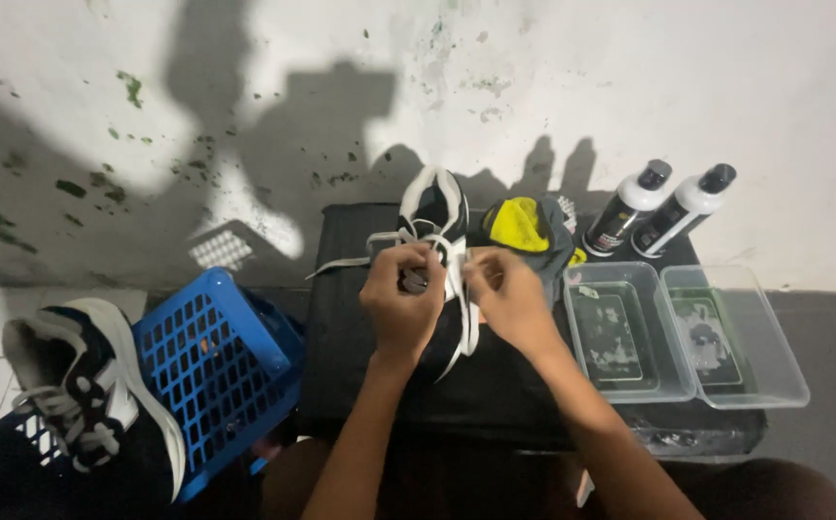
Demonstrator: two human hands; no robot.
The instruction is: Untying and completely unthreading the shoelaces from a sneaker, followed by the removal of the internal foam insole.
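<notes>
Both hands are on the shoe (434, 207), a black one with a white sole rim, standing toe-away near the back edge of the black counter (360, 385), about the middle. The left hand (402, 300) is curled closed over the shoe's top, pinching a white lace (341, 264) whose loose end trails off to the left across the counter. The right hand (509, 299) is closed too, fingertips nipped on the lacing just beside the left hand, the two nearly touching.

Right behind the right hand sits a crumpled cloth (527, 226), yellow and grey, touching the shoe's right side at the back edge. Further right, two clear plastic tubs sit side by side along the counter's right end. The near tub (620, 332) holds shallow liquid with a dark patch on the bottom; the far tub (734, 337) looks much the same and hangs over the counter's right edge. Behind them two bottles (654, 207), white with dark caps and dark labels, lean against the wall.

Off the counter's left side, a blue latticed basket (211, 361) stands on the floor; I cannot tell what is inside. A second shoe (86, 390), black and white, rests against its left rim.
</notes>
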